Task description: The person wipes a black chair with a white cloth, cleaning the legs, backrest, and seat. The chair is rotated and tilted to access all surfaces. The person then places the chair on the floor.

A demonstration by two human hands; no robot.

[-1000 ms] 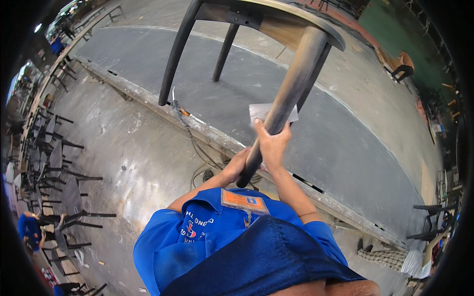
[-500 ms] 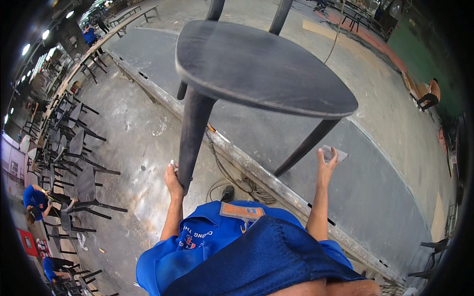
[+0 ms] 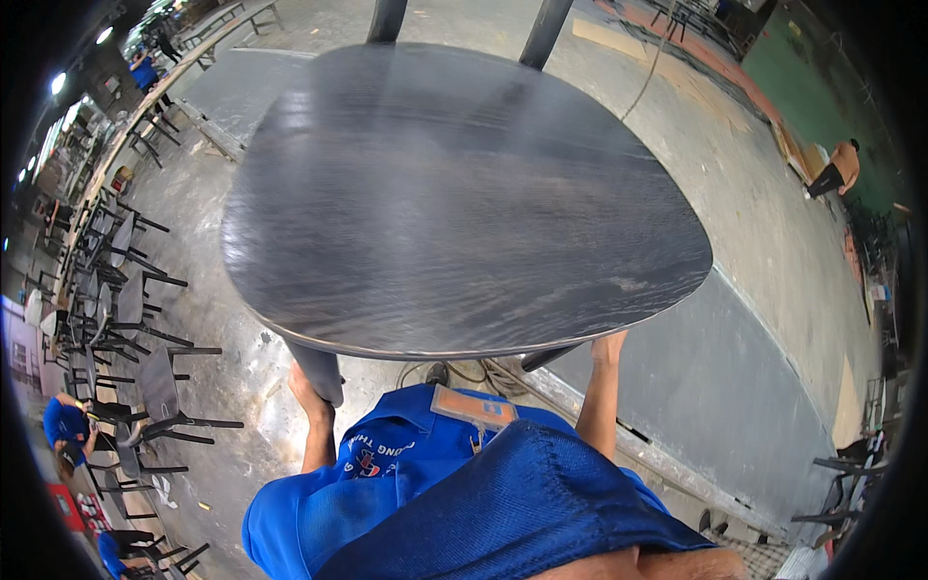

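Observation:
A dark-stained wooden chair [image 3: 464, 203] is held up in front of me, its rounded seat tilted so the top surface faces me. My left hand [image 3: 307, 391] grips the lower end of the chair leg [image 3: 316, 367] on the left; its fingers are partly hidden behind that leg. Another leg [image 3: 553, 358] shows its tip below the seat's edge on the right. Close beside that tip, my right hand [image 3: 608, 348] reaches up under the seat, which hides the fingers and anything in them. Two posts [image 3: 387, 19] rise from the far side of the seat.
Many dark chairs [image 3: 159, 387] crowd the floor at left, with people in blue [image 3: 66, 420] among them. A long grey platform [image 3: 696, 387] with a raised edge runs diagonally beneath the chair. Coiled cable [image 3: 493, 375] lies near my feet. Another person [image 3: 839, 169] bends at the far right.
The chair has tipped toward me, so its seat top now fills the middle. My right hand, which held a small greyish sheet beside the chair, has moved in behind the seat.

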